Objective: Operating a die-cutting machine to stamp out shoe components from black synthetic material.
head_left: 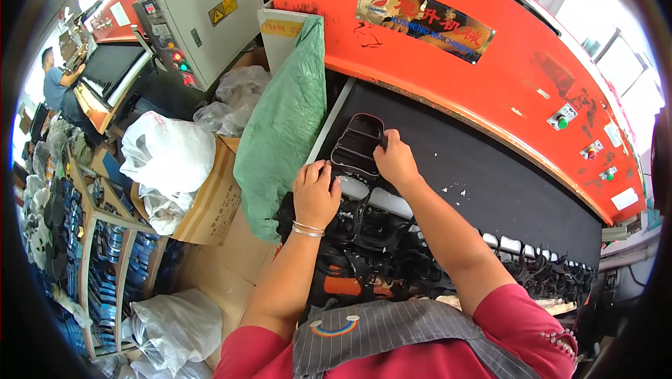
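Note:
On the black bed [483, 148] of the orange press lies a sole-shaped metal cutting die [358, 142], its outline long and rounded with crossbars inside. My right hand [396, 163] grips the die's right side, fingers bent over the edge. At the near left end of the die, my left hand [316, 193] holds its rim, fingers curled and thumb to the right. Black material shows inside the outline. Strips of black scrap [364, 232] hang along the front of the bed, just below both hands.
The orange press housing [434, 64] rises behind the bed, with a green button [562, 122] on its right. A green plastic sheet [287, 127] and a carton [210, 204] with white bags stand left. Farther off are a grey cabinet [210, 22] and a seated person [59, 85].

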A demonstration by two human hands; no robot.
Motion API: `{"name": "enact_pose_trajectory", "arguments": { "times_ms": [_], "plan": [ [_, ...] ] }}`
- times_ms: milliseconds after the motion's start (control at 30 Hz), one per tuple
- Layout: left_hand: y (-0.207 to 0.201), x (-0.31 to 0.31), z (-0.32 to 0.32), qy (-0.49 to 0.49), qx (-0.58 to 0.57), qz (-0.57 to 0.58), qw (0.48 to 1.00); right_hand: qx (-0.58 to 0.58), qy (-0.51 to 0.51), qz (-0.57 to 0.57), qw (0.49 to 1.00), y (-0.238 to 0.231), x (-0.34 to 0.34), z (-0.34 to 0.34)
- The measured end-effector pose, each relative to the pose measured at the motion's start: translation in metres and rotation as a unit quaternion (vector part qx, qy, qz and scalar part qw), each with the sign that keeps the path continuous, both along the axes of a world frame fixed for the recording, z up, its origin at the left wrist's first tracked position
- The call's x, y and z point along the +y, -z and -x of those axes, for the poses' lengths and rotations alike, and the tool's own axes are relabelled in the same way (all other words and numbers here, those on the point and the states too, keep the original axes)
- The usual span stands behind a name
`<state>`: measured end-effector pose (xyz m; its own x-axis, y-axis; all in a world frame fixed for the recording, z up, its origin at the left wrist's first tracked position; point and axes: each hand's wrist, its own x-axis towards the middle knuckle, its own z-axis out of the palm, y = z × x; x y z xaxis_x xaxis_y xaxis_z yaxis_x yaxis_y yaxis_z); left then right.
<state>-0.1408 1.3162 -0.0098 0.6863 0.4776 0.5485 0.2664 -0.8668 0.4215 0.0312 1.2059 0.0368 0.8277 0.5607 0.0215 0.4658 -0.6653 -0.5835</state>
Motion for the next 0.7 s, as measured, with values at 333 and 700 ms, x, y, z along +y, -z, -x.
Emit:
{"name": "enact_pose_trajectory", "arguments": {
  "times_ms": [333, 700],
  "plan": [
    [0.003, 0.025, -0.001, 0.023, 0.009, 0.027, 0.999, -0.196, -0.154, -0.02, 0.968, 0.031, -0.011, 0.025],
    [-0.014, -0.017, -0.008, 0.031, 0.013, -0.026, 0.999, -0.24, -0.136, -0.047, 0.96, 0.027, -0.049, 0.02]
  ]
}}
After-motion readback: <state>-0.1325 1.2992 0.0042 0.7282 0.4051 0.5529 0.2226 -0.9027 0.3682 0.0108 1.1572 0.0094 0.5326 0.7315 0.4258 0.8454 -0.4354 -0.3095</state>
